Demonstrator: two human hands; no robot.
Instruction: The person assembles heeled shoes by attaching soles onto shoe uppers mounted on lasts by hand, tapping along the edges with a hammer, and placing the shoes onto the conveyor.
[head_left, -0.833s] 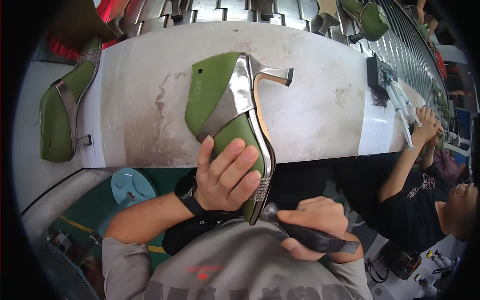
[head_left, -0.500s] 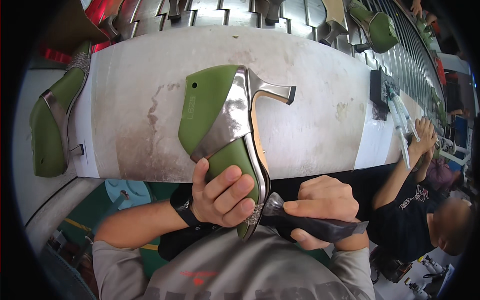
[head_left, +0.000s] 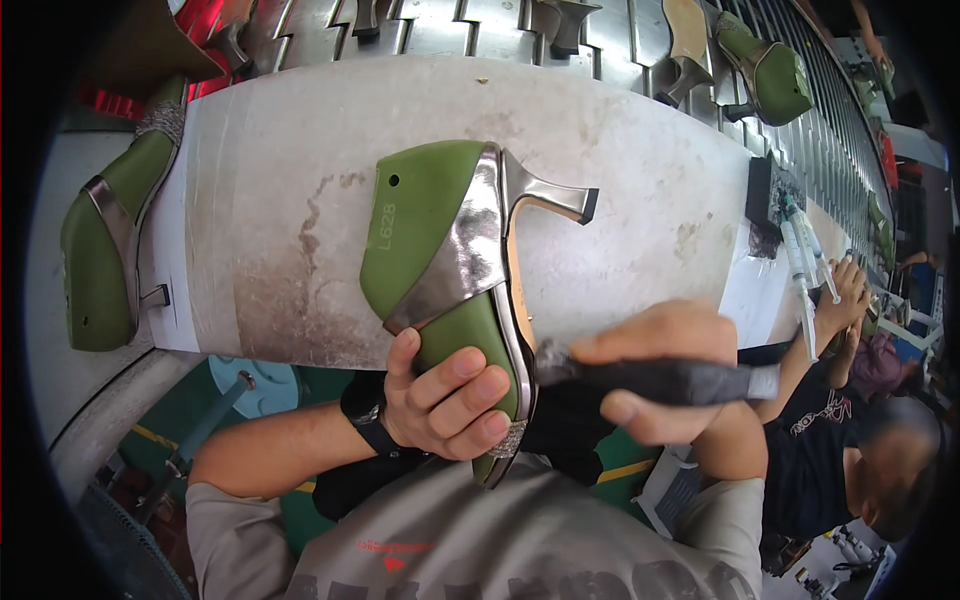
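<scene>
My left hand (head_left: 450, 405) is wrapped round the front of a high-heeled sandal (head_left: 472, 255) mounted on a green shoe last (head_left: 410, 205). The sandal has a shiny pewter strap and a glittery toe band (head_left: 508, 440). Its tan sole faces right, and the metallic heel (head_left: 550, 192) points right above the worktable. Closed round a dark-handled tool (head_left: 665, 380), my right hand (head_left: 665, 345) is smeared by motion. The tool's blurred metal end (head_left: 552, 362) is at the sole's edge; whether it touches cannot be made out.
A pale stained worktable (head_left: 270, 200) lies ahead. Another sandal on a green last (head_left: 105, 265) is at left. Beyond runs a metal conveyor (head_left: 430, 35) carrying more heeled shoes (head_left: 765, 75). Syringes (head_left: 800, 250) hang by a black block (head_left: 762, 195) at right, near another person's hands (head_left: 848, 290).
My right hand and the tool have moved up along the sole, toward the heel. The left hand still holds the sandal, nearly in place. The conveyor's shoes have shifted right.
</scene>
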